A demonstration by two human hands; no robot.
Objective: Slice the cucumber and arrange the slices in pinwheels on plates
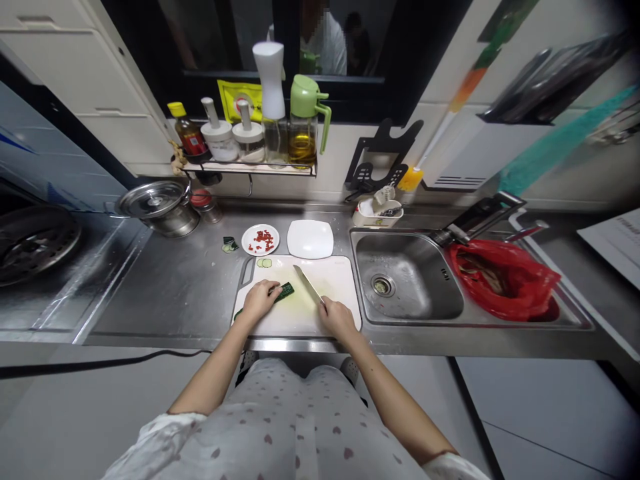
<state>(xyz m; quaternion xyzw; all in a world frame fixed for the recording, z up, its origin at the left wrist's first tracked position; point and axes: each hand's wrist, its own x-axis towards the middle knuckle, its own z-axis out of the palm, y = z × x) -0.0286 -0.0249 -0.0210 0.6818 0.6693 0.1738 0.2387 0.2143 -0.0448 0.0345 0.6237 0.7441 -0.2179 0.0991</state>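
Observation:
On the white cutting board (325, 320), my left hand (259, 300) is closed over a dark green cucumber (285, 291). Its cut end sticks out past my fingers to the right, and another dark green bit shows at the board's left edge. My right hand (337, 317) grips the handle of a knife (307, 283), its blade pointing up and left, apart from the cucumber. Pale cucumber slices (264, 263) lie at the board's top left corner. Behind the board are a round plate (247, 241) with chopped red pieces and a white rectangular dish (310, 239).
To the right is a steel sink (410, 313) with a red plastic bag (505, 310) in its second basin. A lidded steel pot (173, 217) stands at the left. Above, a wall rack (250, 168) bears bottles and jars. Dark green scraps (229, 245) lie beside the plate.

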